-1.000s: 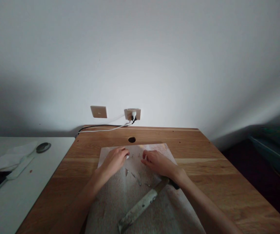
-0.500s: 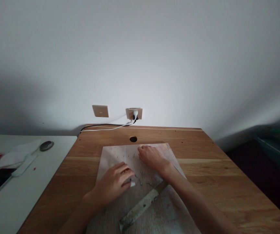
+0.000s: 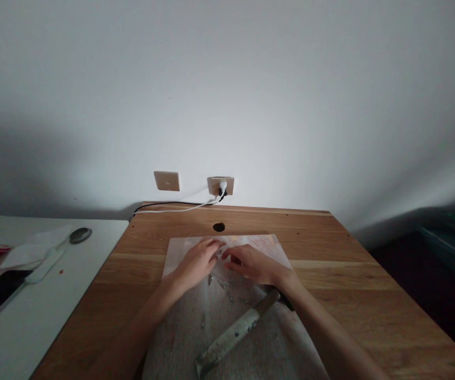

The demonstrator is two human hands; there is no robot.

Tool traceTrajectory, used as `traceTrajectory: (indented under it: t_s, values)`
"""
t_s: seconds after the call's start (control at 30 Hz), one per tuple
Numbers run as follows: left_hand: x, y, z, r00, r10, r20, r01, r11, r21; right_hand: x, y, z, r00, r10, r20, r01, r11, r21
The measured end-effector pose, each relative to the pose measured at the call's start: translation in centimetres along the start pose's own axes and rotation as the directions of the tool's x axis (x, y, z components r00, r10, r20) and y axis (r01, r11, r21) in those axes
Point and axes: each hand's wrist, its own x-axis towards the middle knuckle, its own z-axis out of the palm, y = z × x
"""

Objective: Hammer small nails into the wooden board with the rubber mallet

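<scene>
- Wooden table (image 3: 370, 311) carries a pale board (image 3: 180, 343) scattered with nail-like metal pieces (image 3: 230, 297).
- Left hand (image 3: 200, 259) and right hand (image 3: 251, 264), fingers curled, close together over its far part; cannot tell whether either holds anything.
- Hammer (image 3: 231, 336) lies slantwise nearer, dark end beside the right forearm (image 3: 316, 314).

Matt, scuffed board (image 3: 180, 343); shiny metal nails (image 3: 230, 298); smooth wood tabletop (image 3: 389, 311).
</scene>
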Motion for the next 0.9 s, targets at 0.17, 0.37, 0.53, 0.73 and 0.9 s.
traceTrajectory:
  t_s: [0.17,0.37,0.53,0.73,0.9]
  values:
    - [2.0,0.0,0.3,0.988,0.017,0.151,-0.037,0.991,0.132,-1.4,0.6,-0.8,0.988,0.071,-0.135,-0.066,0.997,0.041]
    - [2.9,0.8,-0.1,0.986,0.035,0.163,-0.086,0.945,0.316,-3.9,1.1,-1.3,0.951,0.136,-0.277,-0.117,0.99,0.084]
    - [3.2,1.4,-0.1,0.998,-0.04,0.054,0.018,0.933,0.359,-6.1,0.9,-0.9,0.927,0.162,-0.338,-0.123,0.983,0.134]
    - [0.4,3.1,-1.5,0.998,0.015,-0.058,0.002,0.961,0.278,-8.8,0.9,0.5,0.882,0.159,-0.444,-0.078,0.977,0.196]
    - [-5.6,4.7,-0.8,0.981,0.183,0.056,-0.191,0.951,0.241,-11.2,1.3,2.7,0.78,0.15,-0.608,-0.054,0.983,0.173]
